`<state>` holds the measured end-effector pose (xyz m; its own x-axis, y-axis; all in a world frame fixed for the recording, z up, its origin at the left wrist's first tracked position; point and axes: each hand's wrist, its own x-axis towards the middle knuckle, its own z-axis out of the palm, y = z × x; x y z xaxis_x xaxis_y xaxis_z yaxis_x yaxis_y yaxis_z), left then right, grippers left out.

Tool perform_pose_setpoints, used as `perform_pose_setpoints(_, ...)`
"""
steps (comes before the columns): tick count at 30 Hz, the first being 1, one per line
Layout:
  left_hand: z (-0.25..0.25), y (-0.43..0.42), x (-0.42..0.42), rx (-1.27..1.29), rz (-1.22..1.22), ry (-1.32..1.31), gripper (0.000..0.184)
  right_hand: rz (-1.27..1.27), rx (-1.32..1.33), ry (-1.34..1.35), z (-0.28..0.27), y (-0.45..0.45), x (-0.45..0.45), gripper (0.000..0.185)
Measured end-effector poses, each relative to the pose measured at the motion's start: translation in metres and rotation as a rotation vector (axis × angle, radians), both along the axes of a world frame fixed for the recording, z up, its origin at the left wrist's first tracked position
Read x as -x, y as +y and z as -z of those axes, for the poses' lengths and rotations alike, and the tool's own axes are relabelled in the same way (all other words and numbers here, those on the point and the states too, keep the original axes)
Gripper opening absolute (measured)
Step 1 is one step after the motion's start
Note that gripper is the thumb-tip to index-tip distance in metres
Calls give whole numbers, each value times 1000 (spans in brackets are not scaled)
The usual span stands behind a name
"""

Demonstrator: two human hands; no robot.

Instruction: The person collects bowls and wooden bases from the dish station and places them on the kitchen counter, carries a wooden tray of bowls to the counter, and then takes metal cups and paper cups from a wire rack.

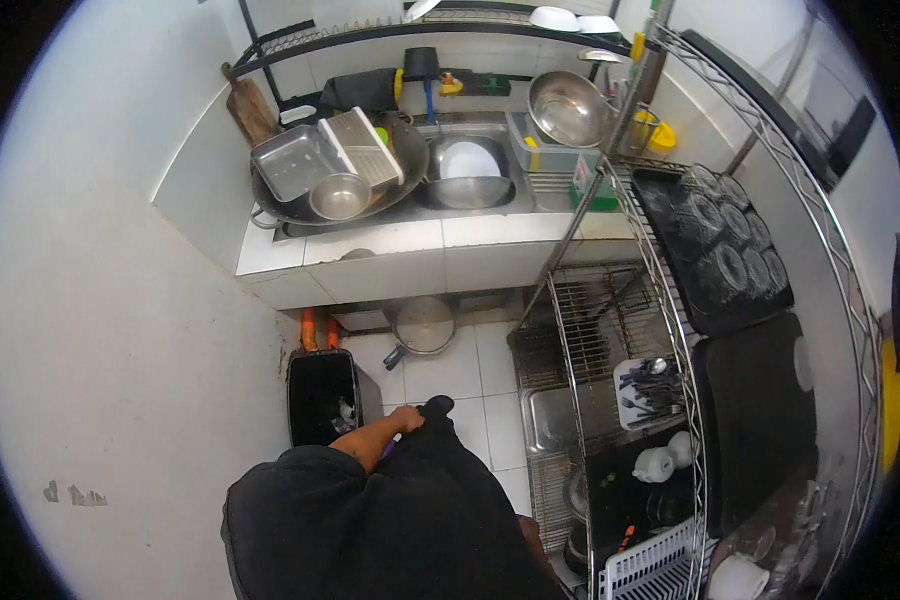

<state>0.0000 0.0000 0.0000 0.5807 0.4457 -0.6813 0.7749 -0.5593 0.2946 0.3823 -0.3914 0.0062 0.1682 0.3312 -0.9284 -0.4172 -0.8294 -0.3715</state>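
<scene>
My left hand is held in front of my dark clothing, with its fingers curled closed. What it holds, if anything, is hidden. A small bit of something purple shows beside the wrist. On my right side only a narrow strip of skin shows past the clothing, and the fingers there are hidden. Left of my left hand stands a black bin with crumpled pale material inside. A pan with a dark handle lies on the tiled floor ahead, below the counter.
The counter ahead holds a sink with a white dish, a large wok stacked with trays and a bowl, and a steel bowl. Wire shelving on the right carries cutlery, cups, a white rack and a black tray of glasses.
</scene>
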Motion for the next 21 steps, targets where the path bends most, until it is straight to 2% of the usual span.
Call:
perform_pose_setpoints(1,11,2,9,118,-196,17,55,-185,-76,-112,-1,7,3,17)
perform_pose_setpoints(3,-3,-19,14,232,-378,54,58,-351,-152,-210,-6,-9,11,16)
perform_pose_setpoints(5,-40,-27,6,291,-619,221,53,-348,-205,-281,-25,-1,14,14)
perform_pose_setpoints(6,-5,-23,7,142,-197,221,48,-344,-199,-313,-33,9,16,13)
perform_pose_setpoints(7,-33,-23,-2,135,-183,218,48,-340,-192,-345,-33,14,16,13)
perform_pose_setpoints(8,-61,-23,-6,193,-320,253,48,-256,-301,-374,-32,20,21,14)
perform_pose_setpoints(9,-84,-24,-14,252,-459,285,48,-49,-318,-328,-29,20,30,15)
perform_pose_setpoints(10,-86,-20,-21,249,-450,283,48,160,-346,-287,-26,20,39,16)
perform_pose_setpoints(12,-70,-13,-30,221,-270,269,47,-305,-303,-485,60,5,30,13)
perform_pose_setpoints(13,-81,-12,-38,222,-269,269,47,-521,-289,-594,37,19,36,12)
perform_pose_setpoints(14,-91,-7,-52,223,-290,228,45,-42,-349,-314,5,10,34,12)
perform_pose_setpoints(15,-98,-8,-63,225,-312,188,44,-90,-320,-334,-13,13,38,13)
perform_pose_setpoints(17,-46,-4,-74,195,-271,127,45,-246,-314,-388,-2,-5,40,13)
perform_pose_setpoints(18,-39,-4,-78,201,-276,129,45,-287,-320,-400,3,-15,42,13)
perform_pose_setpoints(20,-37,3,-89,22,108,41,48,-344,-329,-413,13,-31,44,14)
perform_pose_setpoints(21,-45,1,-92,25,106,41,48,-360,-332,-415,16,-39,45,14)
